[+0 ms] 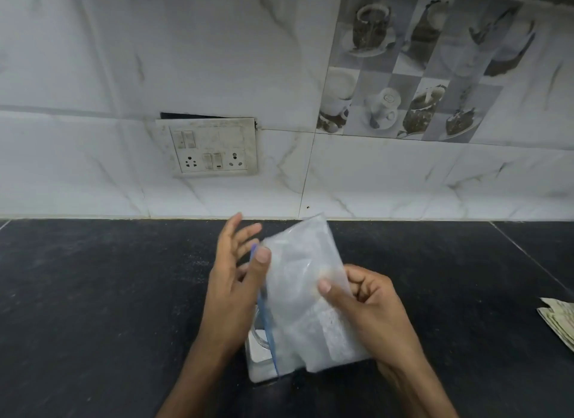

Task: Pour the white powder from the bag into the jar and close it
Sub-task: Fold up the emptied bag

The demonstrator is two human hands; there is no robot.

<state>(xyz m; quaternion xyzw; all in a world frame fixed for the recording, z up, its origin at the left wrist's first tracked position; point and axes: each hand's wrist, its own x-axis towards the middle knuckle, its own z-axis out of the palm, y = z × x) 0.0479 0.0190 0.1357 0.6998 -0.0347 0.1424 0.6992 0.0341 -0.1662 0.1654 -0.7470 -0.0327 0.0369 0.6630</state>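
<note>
A clear plastic zip bag (306,296) with a blue seal strip along its left edge is held upright above the dark counter, white powder showing in its lower part. My left hand (236,281) pinches the bag's sealed edge near the top with thumb and forefinger, the other fingers spread. My right hand (369,305) grips the bag's right side, thumb on the front. Below and behind the bag, a glass jar (259,336) peeks out, standing on a white square base (257,360); most of the jar is hidden. No lid is in view.
The black stone counter (108,293) runs to a white marble-tiled wall with a switch and socket panel (214,147). A folded patterned cloth or paper (559,323) lies at the right edge of the counter.
</note>
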